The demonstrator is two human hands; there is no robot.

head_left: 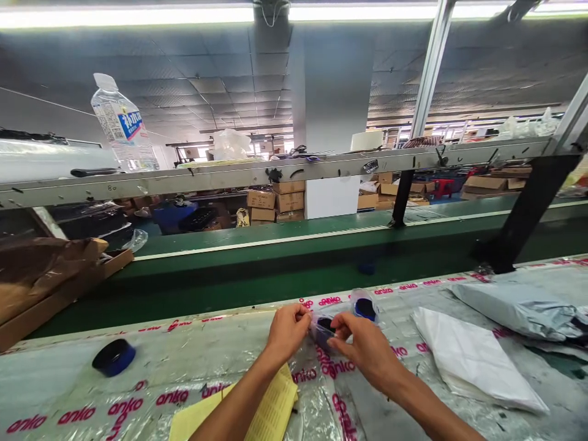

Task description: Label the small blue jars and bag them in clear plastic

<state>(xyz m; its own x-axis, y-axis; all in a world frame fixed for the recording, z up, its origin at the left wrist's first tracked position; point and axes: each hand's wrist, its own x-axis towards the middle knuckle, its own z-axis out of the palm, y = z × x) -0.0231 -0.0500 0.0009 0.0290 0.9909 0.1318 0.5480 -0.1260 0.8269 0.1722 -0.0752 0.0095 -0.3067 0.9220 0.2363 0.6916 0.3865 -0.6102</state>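
Free tabletop [193, 349] beside left grip [285, 334], white packet [475, 358] blocking right

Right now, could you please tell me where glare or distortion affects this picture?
In the head view, the ceiling lights are blown out white; in that same view, the plastic sheet catches small glints, and the bottle leans, perhaps from wide-angle stretch.

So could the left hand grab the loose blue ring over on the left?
Probably yes: nothing seems to stand between the left hand and the blue ring. But its fingers look busy pinching clear plastic, so they'd likely have to let go first.
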